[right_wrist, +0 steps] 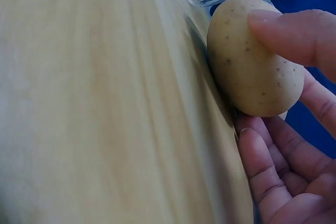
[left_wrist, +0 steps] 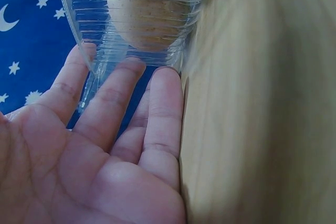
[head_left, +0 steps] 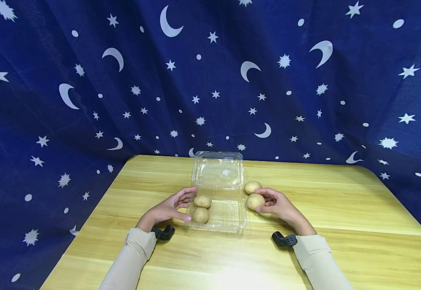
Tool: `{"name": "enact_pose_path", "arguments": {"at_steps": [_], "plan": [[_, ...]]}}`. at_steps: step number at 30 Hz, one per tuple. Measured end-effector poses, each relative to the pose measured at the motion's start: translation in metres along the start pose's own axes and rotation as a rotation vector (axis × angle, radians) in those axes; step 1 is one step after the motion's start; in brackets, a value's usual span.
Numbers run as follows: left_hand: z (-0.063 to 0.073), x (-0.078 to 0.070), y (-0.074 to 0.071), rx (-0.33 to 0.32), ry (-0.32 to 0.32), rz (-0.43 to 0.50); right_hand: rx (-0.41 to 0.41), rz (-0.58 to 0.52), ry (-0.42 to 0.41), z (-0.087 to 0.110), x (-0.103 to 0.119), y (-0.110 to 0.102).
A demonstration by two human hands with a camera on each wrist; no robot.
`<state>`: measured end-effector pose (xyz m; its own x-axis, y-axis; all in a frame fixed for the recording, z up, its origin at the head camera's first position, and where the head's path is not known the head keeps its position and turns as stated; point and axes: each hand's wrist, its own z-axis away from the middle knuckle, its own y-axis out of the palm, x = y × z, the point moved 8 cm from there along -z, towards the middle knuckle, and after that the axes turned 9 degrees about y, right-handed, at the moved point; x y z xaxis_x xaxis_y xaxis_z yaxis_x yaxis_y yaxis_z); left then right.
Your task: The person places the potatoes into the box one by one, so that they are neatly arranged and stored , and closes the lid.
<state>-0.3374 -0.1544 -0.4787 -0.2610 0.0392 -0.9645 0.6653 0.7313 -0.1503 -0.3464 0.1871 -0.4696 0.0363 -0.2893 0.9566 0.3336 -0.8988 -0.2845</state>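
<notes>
Head view: right hand (head_left: 280, 206) pinches the nearer loose potato (head_left: 255, 201) between thumb and fingers, just right of the clear container (head_left: 229, 213); left hand (head_left: 168, 208), fingers loosely spread, touches the container's left side.

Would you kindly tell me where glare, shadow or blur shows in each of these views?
Head: white glare on the table at the bottom edge, small highlights on the clear lid; left wrist: a soft, dark band across the table, its grain blurred; right wrist: table grain smeared, a dark shadow beside the potato, whose spots look sharper.
</notes>
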Motion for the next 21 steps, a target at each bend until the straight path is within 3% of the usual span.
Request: {"name": "enact_pose_path", "arguments": {"at_steps": [21], "plan": [[-0.0004, 0.0005, -0.0002, 0.003, -0.007, 0.009, -0.016, 0.005, -0.005, 0.0019, 0.0095, -0.0063]]}}
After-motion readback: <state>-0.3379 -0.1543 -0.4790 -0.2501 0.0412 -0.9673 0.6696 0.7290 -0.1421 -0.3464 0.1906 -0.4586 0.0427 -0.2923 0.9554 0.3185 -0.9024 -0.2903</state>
